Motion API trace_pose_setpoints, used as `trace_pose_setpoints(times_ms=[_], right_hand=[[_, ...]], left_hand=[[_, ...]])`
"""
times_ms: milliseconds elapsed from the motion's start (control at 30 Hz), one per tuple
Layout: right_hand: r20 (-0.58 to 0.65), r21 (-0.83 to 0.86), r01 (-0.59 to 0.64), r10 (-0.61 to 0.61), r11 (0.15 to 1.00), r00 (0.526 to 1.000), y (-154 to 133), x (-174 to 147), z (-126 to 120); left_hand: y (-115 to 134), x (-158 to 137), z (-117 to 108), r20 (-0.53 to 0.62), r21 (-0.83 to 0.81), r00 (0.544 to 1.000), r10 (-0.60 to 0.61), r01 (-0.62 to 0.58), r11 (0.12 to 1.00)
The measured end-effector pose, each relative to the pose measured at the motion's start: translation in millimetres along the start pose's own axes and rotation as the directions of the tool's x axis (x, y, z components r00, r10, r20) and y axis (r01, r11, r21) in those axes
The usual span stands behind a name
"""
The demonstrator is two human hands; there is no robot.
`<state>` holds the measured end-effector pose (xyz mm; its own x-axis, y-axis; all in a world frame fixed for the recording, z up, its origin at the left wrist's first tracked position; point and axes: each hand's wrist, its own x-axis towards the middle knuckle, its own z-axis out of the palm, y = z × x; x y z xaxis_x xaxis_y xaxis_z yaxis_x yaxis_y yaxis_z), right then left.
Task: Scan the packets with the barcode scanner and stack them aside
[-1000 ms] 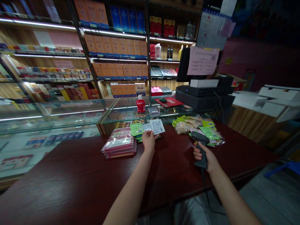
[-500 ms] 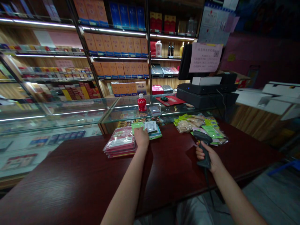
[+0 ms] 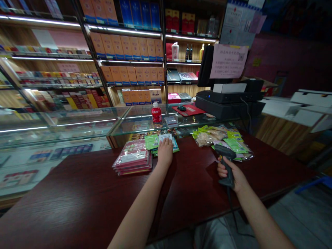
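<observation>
My left hand (image 3: pixel 165 152) lies with its fingers stretched out over a white packet (image 3: pixel 165 137) on a small pile of green and blue packets. A green packet (image 3: pixel 151 141) is just left of my fingers, beside a stack of pink plastic-wrapped packs (image 3: pixel 132 157). Wrapped round the handle of a dark barcode scanner (image 3: pixel 227 169) is my right hand (image 3: pixel 236 174). The scanner's head points left and its cable hangs down past the table edge. Behind it lies a heap of clear and green bagged packets (image 3: pixel 220 136).
A glass display case (image 3: pixel 121 129) borders the dark red table (image 3: pixel 77 193). On the glass stand a red bottle (image 3: pixel 156 113) and a mouse (image 3: pixel 181 108) on a red mat. A monitor (image 3: pixel 206 67) with a paper sign rises at the back right. Stocked shelves line the wall.
My left hand has moved right from the green packet onto the white packet, its fingers now stretched out. The green packet is left uncovered. My right hand still holds the scanner in about the same place.
</observation>
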<state>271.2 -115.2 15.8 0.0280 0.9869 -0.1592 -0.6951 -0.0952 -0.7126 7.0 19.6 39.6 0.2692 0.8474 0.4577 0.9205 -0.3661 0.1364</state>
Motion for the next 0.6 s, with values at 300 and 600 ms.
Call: trace_pose_setpoints(times_ms=[300, 600], right_hand=[[-0.003, 0.023, -0.016, 0.016, 1.000, 1.000, -1, 0, 0], [0.000, -0.012, 0.012, -0.012, 1.000, 1.000, 0, 1, -2]], left_hand=[[-5, 20, 5, 0.030, 0.052, 1.000, 0.004, -0.005, 0.999], [13, 1, 1, -0.090, 0.036, 0.991, 0.103, -0.100, 0.994]])
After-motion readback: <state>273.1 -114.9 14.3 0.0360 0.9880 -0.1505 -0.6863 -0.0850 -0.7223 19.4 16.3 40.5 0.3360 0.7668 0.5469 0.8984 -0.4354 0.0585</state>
